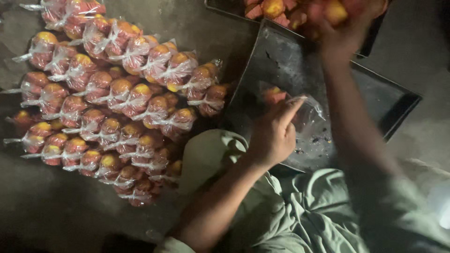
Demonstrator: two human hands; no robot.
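My left hand (274,133) holds a clear plastic bag (307,112) open over a dark metal tray (375,93); a red piece of sweet (274,95) shows inside the bag. My right hand (344,35) reaches up into a second tray (220,7) heaped with red and yellow sweets (281,11), fingers curled over several pieces. Whether it grips any is blurred.
A large pile of tied clear bags of red and yellow sweets (112,98) lies on the grey floor at the left. My pale green clothing (300,211) fills the lower middle and right.
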